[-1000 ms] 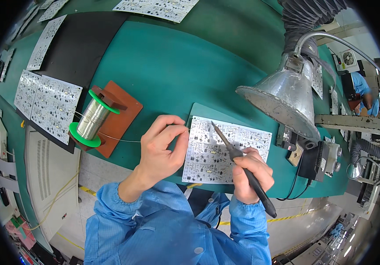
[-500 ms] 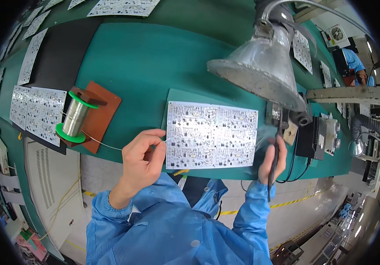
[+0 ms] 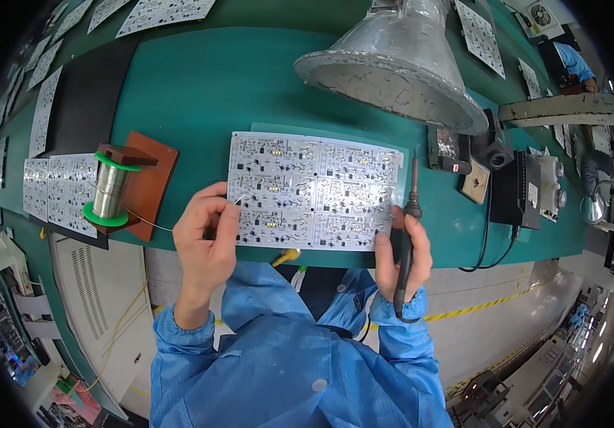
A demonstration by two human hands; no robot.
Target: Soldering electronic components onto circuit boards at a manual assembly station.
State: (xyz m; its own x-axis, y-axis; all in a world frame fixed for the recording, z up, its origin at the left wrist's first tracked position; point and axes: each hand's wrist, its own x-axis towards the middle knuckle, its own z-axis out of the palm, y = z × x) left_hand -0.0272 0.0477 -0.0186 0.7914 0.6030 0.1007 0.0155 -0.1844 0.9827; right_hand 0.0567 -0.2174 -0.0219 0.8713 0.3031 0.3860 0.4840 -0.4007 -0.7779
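silvery solder wire [image 3: 241, 199] is pinched in my left hand [image 3: 206, 232], its end over the white circuit board [image 3: 313, 192], with the spool [image 3: 110, 188] off to my left, probably so the wire feeds freely. my right hand [image 3: 417, 251] grips the soldering iron [image 3: 412, 207] tip-away, likely to keep the heat clear of me, the thumb by the board's near right corner. the board is between my hands, by the near edge of the green surface [image 3: 200, 78].

I am working in an electronics workshop: circuit boards [image 3: 278, 189] are lying along a green bench [image 3: 186, 93], a conical metal hood [image 3: 407, 46] is hanging over it, a solder reel [image 3: 111, 189] is resting at left, and a blue-sleeved co-worker [image 3: 572, 64] is showing far right.
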